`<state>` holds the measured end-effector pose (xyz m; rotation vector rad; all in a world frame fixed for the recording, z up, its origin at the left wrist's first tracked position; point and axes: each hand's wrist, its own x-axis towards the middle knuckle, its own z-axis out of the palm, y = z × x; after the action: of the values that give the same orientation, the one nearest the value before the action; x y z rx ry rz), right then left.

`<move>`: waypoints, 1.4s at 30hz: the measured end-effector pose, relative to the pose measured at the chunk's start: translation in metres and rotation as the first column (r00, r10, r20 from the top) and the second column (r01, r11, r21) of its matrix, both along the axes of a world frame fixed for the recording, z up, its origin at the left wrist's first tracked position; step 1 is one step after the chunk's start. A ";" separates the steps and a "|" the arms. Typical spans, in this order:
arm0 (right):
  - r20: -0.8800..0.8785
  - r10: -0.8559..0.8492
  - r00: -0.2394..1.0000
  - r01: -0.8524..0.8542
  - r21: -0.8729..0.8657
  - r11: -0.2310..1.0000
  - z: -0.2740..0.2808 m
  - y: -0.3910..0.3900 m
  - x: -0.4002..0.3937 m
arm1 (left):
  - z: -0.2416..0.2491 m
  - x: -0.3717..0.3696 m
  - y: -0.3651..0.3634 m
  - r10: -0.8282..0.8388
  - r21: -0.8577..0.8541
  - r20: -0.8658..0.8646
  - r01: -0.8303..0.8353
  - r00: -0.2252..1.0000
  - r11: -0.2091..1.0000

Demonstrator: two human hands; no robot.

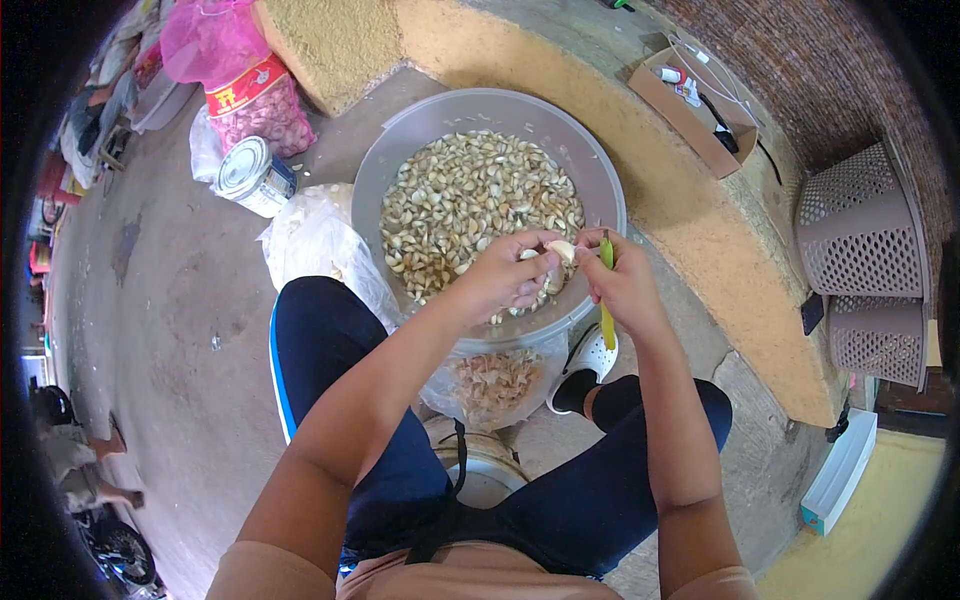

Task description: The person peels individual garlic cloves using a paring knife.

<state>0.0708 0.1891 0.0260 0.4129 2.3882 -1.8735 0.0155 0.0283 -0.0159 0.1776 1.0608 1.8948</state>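
Note:
Over the near side of a large grey tub (365, 190), my left hand (505, 275) is closed, pinching a pale garlic clove (562, 250) at its fingertips. My right hand (628, 280) is closed around a small knife with a yellow-green handle (607, 325), its fingertips meeting the same clove. Most of the knife's blade cannot be made out. Many garlic cloves (480, 190) fill the tub below both hands, some still with brownish skin. Under the tub's near rim, a clear plastic bag (500, 385) holds papery garlic skins.
Left of the tub stand a white plastic bag (325, 240), a metal can (257, 175) and a pink mesh sack of garlic (262, 115). A yellow concrete ledge (640, 150) curves behind, bearing a cardboard box (690, 115). Perforated baskets (862, 240) are at right; another person's legs (95, 470) show far left.

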 end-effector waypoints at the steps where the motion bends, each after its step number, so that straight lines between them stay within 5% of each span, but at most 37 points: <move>1: 0.001 -0.003 1.000 0.003 0.019 1.000 0.001 0.000 0.000 | 0.001 0.000 0.000 -0.020 -0.003 0.008 0.020 1.000 1.000; 8: -0.005 -0.062 0.998 0.062 0.022 0.998 0.002 -0.002 0.001 | 0.008 -0.004 -0.002 -0.105 -0.042 0.062 0.107 0.993 0.993; 12: -0.045 -0.102 0.994 0.102 0.005 0.995 -0.003 -0.001 0.001 | 0.005 -0.004 0.000 -0.018 -0.051 0.070 0.022 0.997 0.998; 15: 0.008 -0.087 0.996 0.086 0.106 0.991 0.005 -0.002 0.001 | 0.006 -0.004 -0.001 -0.037 -0.037 0.056 0.039 0.998 0.999; 21: -0.261 0.088 0.961 0.028 0.407 0.913 0.000 -0.007 0.002 | 0.010 -0.002 -0.001 -0.056 -0.150 -0.069 0.045 0.996 0.988; 30: -0.276 0.035 0.961 0.109 0.490 0.865 -0.012 -0.002 0.000 | 0.016 -0.005 -0.004 -0.147 -0.226 -0.177 0.105 0.973 0.968; 36: -0.212 -0.144 0.967 0.217 0.381 0.899 -0.013 0.006 -0.003 | 0.023 -0.005 -0.005 -0.244 -0.287 -0.240 0.171 0.939 0.943; 42: -0.022 -0.197 0.980 0.195 -0.077 0.978 0.000 0.006 -0.002 | 0.024 -0.005 -0.007 -0.237 -0.269 -0.208 0.178 0.949 0.947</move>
<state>0.0686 0.1953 0.0257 0.6400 2.3643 -2.0550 0.0109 0.0218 0.0078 0.3665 1.3741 1.5613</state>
